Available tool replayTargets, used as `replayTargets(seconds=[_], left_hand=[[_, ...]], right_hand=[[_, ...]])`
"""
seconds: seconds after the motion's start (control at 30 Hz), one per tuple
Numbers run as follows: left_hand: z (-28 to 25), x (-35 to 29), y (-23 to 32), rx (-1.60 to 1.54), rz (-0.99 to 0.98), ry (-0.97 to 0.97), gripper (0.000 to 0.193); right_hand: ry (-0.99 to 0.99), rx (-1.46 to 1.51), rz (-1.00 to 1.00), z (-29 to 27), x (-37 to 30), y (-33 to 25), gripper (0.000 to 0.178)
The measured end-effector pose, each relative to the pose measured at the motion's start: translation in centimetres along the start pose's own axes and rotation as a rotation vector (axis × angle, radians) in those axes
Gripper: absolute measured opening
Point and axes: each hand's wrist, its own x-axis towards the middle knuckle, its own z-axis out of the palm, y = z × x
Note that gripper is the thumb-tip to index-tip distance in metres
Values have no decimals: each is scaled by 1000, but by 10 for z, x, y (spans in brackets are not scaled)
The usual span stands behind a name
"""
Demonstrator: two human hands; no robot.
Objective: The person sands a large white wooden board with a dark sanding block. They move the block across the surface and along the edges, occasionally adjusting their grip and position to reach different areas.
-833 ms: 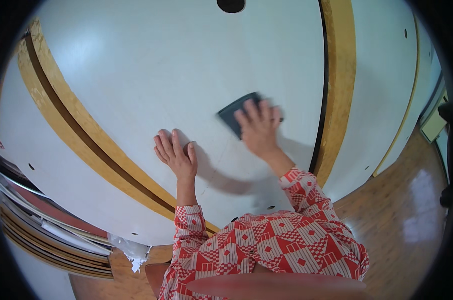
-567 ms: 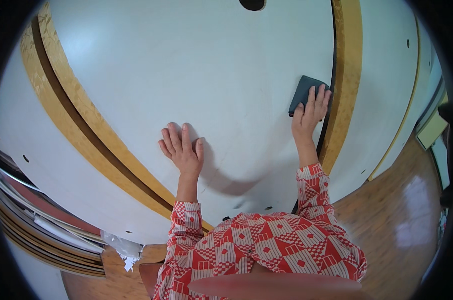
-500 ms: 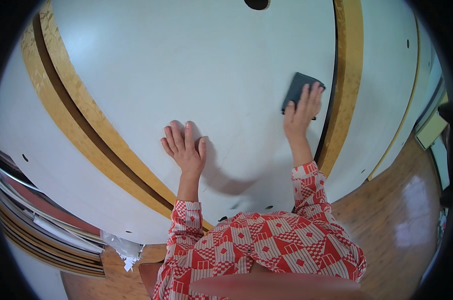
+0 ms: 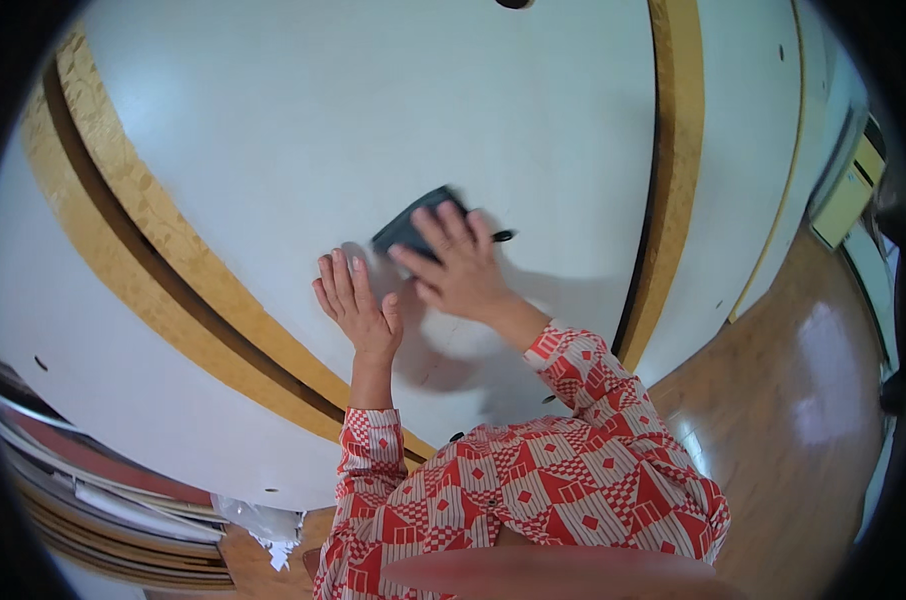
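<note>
A large white panel (image 4: 273, 130) fills the middle of the view. My left hand (image 4: 358, 315) lies flat on it, fingers stretched out and holding nothing. Just to its right, my right hand (image 4: 458, 255) presses a folded dark grey cloth (image 4: 398, 228) against the panel, with the fingers spread over it and part of the cloth hidden under the palm. A dark tip of the cloth sticks out on the right side of the hand. Faint thin marks show on the panel below the hands.
Gold patterned trim (image 4: 213, 260) with a dark gap runs along the panel's left, and another gold strip (image 4: 663, 200) along its right. More white panels lie beyond both. Stacked boards (image 4: 123, 530) are at lower left, beside a clear plastic bag (image 4: 263, 517). Wooden floor (image 4: 763, 430) shows at right.
My right hand has slid the cloth leftward across the panel, from near the right trim to beside my left hand. The left hand stays in about the same place, its fingers closer together.
</note>
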Motion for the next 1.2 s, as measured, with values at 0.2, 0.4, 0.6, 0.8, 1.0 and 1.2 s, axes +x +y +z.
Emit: replayTargets(seconds=[0.2, 0.4, 0.6, 0.8, 1.0, 1.2], left_hand=[[-3, 16, 8, 257, 105, -14, 51], [8, 8, 17, 270, 102, -89, 48], [5, 0, 19, 261, 92, -169, 48], [5, -15, 10, 272, 144, -122, 48], [3, -30, 2, 299, 162, -95, 48], [5, -37, 7, 279, 174, -146, 50]], right_hand=[[461, -102, 454, -27, -31, 154, 70], [482, -54, 596, 7, -68, 159, 71], [80, 145, 173, 39, -67, -5, 61], [116, 59, 255, 11, -63, 37, 59], [278, -51, 501, -33, -69, 136, 61], [298, -12, 613, -20, -110, 116, 59]])
